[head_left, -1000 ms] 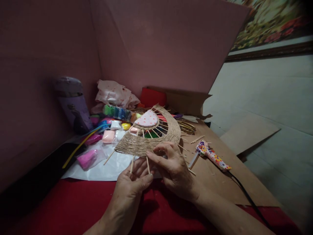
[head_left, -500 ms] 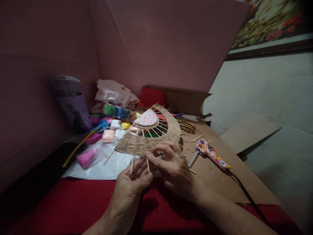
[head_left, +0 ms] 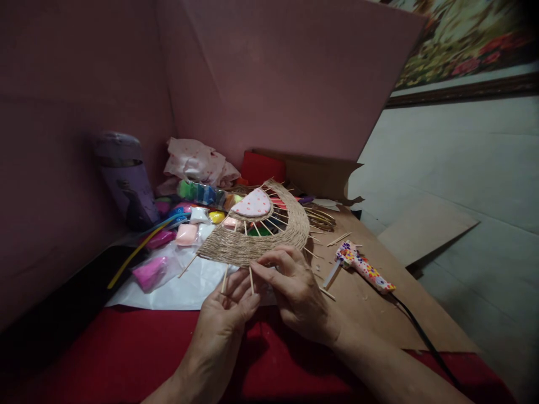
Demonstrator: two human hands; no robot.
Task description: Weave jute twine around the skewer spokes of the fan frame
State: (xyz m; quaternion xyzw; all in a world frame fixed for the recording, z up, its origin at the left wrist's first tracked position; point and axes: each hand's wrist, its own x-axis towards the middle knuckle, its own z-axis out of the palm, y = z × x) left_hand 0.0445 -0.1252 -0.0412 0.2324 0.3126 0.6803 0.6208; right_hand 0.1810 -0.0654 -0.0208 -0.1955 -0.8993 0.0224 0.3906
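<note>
Between my hands is a fan-shaped piece of woven twine (head_left: 236,247) on thin wooden sticks, several of which poke out past its curved edge. At its centre sits a white half-round pad (head_left: 252,203) with pink dots. My left hand (head_left: 229,311) is closed around the ends of the sticks at the near edge, thumb on one stick (head_left: 252,280). With thumb and bent fingers, my right hand (head_left: 292,289) pinches the near rim of the weave, where that stick comes out. The fingertips partly hide the rim there.
To the right, a flower-patterned glue gun (head_left: 364,268) lies on a cardboard sheet (head_left: 404,320), near loose sticks (head_left: 339,238). Packets of coloured clay (head_left: 187,234), a purple bottle (head_left: 128,185) and dotted cloth (head_left: 197,163) are at the left. A red cloth (head_left: 138,359) covers the near edge.
My right hand has shifted slightly left along the rim with its grip kept. The left hand and the woven piece have barely moved.
</note>
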